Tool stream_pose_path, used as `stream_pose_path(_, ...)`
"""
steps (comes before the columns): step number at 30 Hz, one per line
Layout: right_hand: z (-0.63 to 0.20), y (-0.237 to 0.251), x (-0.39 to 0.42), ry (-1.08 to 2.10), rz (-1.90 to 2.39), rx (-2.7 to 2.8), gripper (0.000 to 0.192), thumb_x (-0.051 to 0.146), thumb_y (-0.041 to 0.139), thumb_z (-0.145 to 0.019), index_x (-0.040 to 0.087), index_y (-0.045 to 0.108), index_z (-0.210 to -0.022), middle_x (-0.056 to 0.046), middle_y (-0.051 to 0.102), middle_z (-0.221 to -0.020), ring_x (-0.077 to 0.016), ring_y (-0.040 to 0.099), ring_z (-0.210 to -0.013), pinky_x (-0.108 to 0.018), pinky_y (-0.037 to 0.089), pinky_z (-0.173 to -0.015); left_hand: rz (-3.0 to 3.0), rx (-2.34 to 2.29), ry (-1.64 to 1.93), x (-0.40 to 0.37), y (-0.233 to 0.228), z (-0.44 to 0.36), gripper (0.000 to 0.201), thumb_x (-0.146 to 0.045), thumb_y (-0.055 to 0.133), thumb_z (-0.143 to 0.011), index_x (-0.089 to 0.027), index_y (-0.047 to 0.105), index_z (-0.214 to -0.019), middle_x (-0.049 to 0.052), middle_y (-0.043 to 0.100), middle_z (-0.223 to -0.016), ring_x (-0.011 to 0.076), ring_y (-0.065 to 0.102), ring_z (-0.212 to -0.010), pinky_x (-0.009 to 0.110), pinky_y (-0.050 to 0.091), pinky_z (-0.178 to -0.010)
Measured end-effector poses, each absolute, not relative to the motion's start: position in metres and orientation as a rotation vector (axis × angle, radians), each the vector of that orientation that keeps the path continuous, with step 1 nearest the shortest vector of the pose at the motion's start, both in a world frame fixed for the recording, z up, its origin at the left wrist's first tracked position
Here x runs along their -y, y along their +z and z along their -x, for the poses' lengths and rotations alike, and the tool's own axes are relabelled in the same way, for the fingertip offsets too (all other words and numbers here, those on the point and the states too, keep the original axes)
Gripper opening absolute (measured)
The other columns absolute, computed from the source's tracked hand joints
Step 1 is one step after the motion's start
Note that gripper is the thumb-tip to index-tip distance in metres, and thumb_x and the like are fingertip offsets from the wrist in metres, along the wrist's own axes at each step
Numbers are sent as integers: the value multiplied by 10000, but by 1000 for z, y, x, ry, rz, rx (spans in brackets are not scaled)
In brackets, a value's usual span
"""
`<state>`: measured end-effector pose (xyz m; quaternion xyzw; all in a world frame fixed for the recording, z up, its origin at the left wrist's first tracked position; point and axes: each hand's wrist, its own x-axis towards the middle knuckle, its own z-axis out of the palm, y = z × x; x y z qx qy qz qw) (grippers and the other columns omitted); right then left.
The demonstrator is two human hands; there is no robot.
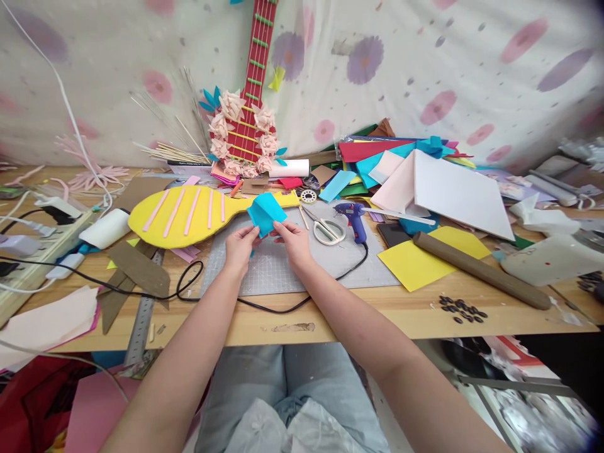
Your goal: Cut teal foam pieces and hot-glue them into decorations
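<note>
Both hands hold one piece of folded turquoise foam sheet (265, 212) above a grey cutting mat (283, 267). My left hand (240, 245) pinches its lower left edge. My right hand (293, 240) pinches its lower right edge. The sheet is bent upward between the fingers. Just behind it lies a yellow foam guitar shape (189, 217) with pink strips.
White-handled scissors (325, 228) and a blue glue gun (355, 219) with a black cord lie right of my hands. A tape roll (308, 196), stacked coloured foam sheets (406, 170), a brown cardboard tube (481, 270), a metal ruler (141, 314), a power strip (38, 245) and a red guitar model (250, 107) surround the mat.
</note>
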<state>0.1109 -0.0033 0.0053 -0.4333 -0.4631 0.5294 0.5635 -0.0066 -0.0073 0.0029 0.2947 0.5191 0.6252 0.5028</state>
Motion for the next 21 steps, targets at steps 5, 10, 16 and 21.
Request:
stream_pose_path(5, -111, 4, 4, 1215, 1059, 1156, 280, 441, 569, -699, 166, 586, -649, -40, 648, -692, -141, 616, -712, -242, 482, -641, -675, -1259, 1523, 8, 4, 5, 207, -249, 764, -529, -128, 656, -658, 54, 656, -617, 202, 642, -680, 334, 491, -686)
stream_pose_path(10, -112, 0, -3, 1229, 1155, 1141, 273, 427, 557, -713, 159, 607, -701, -45, 665, -735, -144, 621, -710, -229, 468, -582, -662, -1228, 1540, 8, 5, 7, 264, -267, 790, -480, -129, 645, -652, 38, 656, -620, 175, 631, -630, 321, 493, -677)
stream_pose_path(16, -162, 30, -13, 758, 1595, 1618, 214, 298, 540, -760, 195, 661, -903, -37, 683, -878, -164, 618, -822, -284, 458, -749, -653, -1252, 1563, 6, 5, 11, 259, -260, 779, -510, -126, 633, -677, 13, 637, -591, 138, 612, -570, 292, 492, -652)
stream_pose_path(21, -210, 38, -19, 217, 2117, 2010, 329, 169, 495, -755, 97, 599, -1059, -177, 585, -1122, -271, 557, -1032, -355, 413, -856, -651, -1237, 1551, 8, 8, 9, 210, -233, 757, -564, -133, 622, -691, 22, 645, -623, 163, 646, -639, 303, 496, -686)
